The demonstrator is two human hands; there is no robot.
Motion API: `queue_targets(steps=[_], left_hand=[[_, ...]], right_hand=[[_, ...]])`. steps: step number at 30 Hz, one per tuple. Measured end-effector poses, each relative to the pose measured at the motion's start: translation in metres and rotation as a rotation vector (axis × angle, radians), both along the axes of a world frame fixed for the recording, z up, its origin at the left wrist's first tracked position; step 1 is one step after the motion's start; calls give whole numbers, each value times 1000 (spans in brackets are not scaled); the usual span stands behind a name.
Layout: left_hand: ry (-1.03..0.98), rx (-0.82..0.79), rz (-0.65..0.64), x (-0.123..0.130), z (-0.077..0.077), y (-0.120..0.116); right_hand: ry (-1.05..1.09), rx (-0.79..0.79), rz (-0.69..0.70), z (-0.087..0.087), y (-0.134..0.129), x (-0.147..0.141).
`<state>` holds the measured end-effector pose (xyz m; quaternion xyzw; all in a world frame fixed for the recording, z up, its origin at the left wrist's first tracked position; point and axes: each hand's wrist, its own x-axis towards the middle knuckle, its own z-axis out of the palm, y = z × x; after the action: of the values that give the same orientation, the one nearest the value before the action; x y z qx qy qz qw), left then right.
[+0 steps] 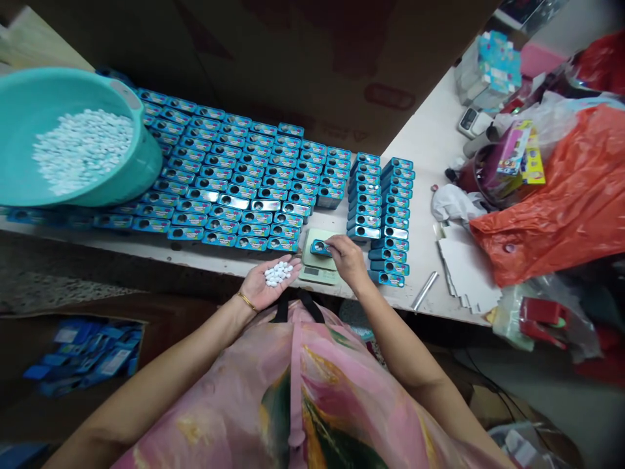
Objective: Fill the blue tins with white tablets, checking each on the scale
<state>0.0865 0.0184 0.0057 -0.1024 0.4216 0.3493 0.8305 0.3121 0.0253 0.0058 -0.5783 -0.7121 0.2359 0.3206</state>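
Observation:
Palm up, my left hand point(267, 284) cups a small heap of white pellets point(278, 273), just left of a pale green scale point(319, 273). A blue tin point(319, 247) with a round opening is on the scale's plate. My right hand point(347, 259) reaches over the plate, its fingers pinched at the tin's right end; whether they grip the tin or something small above it is hard to tell. Rows of similar blue tins point(234, 176) stand to the left, and two further columns point(365, 200) stand to the right.
A turquoise tub point(146, 163) of white pellets stands at the left. Behind the tins rises a large cardboard box point(273, 58). On the right are a metal tube point(425, 290), white cards point(466, 264) and an orange bag point(561, 202). A box of blue packets point(92, 355) sits below left.

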Motion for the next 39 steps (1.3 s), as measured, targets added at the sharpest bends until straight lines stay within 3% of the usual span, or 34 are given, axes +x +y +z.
queue_targets(steps=[7, 12, 18, 21, 24, 27, 30, 34, 39], left_hand=[[90, -17, 35, -31, -5, -20], [60, -1, -11, -29, -2, -25], [69, -8, -22, -28, -1, -28], [35, 8, -67, -22, 1, -27], [-27, 21, -107, -11, 4, -24], [-19, 8, -119, -1, 6, -21], [0, -7, -158, 4, 5, -20], [-26, 10, -207, 8, 2, -18], [-46, 25, -239, 17, -2, -9]], right_hand=[[121, 28, -247, 15, -23, 28], [108, 65, -218, 22, -33, 15], [10, 56, -225, 13, -30, 15], [-4, 47, -99, 14, -32, 2], [-24, 28, 158, 19, -35, -29], [-170, -8, 339, 20, -34, -57], [-337, -34, 456, 17, -29, -64], [-398, -35, 520, 14, -25, -55], [-383, -33, 440, 15, -25, -45]])
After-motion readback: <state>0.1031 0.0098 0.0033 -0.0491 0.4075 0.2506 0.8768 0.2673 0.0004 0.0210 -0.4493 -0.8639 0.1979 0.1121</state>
